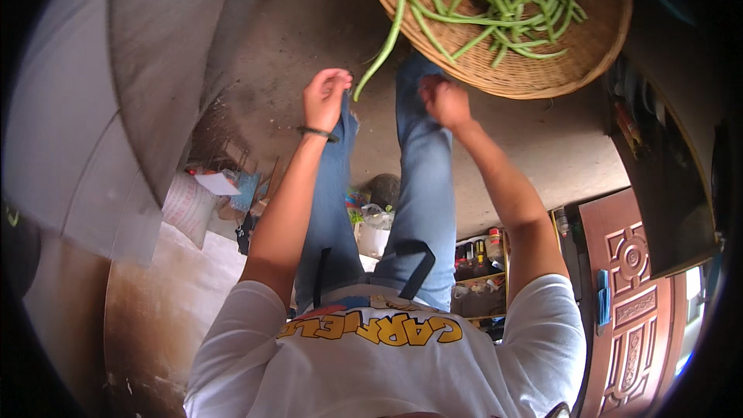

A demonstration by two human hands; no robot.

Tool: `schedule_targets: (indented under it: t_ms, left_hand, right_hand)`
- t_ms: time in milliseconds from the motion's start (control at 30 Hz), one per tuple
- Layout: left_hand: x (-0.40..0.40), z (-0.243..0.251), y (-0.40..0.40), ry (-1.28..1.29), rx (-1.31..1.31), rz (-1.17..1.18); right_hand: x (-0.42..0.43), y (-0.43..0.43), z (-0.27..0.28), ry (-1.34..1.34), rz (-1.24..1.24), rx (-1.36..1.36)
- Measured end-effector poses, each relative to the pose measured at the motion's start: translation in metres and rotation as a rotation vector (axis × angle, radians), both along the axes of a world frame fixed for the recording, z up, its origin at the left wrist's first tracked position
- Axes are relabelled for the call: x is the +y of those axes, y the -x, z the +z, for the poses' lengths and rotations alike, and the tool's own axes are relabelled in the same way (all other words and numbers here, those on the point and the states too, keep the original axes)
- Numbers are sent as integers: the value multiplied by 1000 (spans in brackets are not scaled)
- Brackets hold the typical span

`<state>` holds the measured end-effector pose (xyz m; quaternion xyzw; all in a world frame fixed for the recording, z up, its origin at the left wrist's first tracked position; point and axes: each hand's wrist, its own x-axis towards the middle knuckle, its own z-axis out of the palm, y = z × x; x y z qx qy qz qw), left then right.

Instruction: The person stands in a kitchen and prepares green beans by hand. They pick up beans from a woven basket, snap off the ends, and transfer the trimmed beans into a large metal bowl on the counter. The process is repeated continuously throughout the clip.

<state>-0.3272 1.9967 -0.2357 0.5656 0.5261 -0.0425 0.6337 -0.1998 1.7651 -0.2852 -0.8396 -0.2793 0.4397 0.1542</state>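
A round woven wicker basket [603, 46] holds a heap of long green beans [505, 17] at the upper right. One bean [386, 58] hangs over its left rim, its tip close to my left hand. Above one knee of the blue jeans, my left hand [328, 93] is raised with its fingers bent, a dark band round the wrist. Whether anything thin lies between its fingertips is unclear. My right hand [446, 100] is over the other leg, just below the basket's rim, with curled, blurred fingers; what they hold, if anything, is hidden.
A grey panel or sheet [69, 98] rises at the left. Past the legs are a printed woven sack [188, 206], a white container with a plastic bag [374, 238], and shelves with bottles [479, 255]. A carved wooden door [630, 307] is at the lower right.
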Motion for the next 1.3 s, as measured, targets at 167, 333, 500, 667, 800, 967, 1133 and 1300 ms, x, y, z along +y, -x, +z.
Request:
schedule_targets:
  t_ms: [167,333,500,667,800,967,1133,1300]
  left_hand:
    - [-20,-170,41,-131,239,-482]
    - [-50,-247,110,-84,278,-256]
    - [-61,-229,152,-35,136,-263]
    - [-45,-216,158,16,202,-187]
    - [-45,-218,155,94,140,-127]
    - [-42,-209,149,63,180,-208]
    - [-42,-201,150,100,181,-217]
    - [-47,-194,144,119,214,-216]
  right_hand:
    - [-14,0,-160,-168,124,-605]
    - [37,24,-251,253,370,-445]
    - [38,31,-310,83,522,-552]
    - [54,42,-330,-120,789,-704]
    - [65,46,-335,53,846,-592]
    - [68,44,-334,172,903,-436]
    - [50,43,-348,40,826,-516]
    - [48,46,-362,63,642,-383]
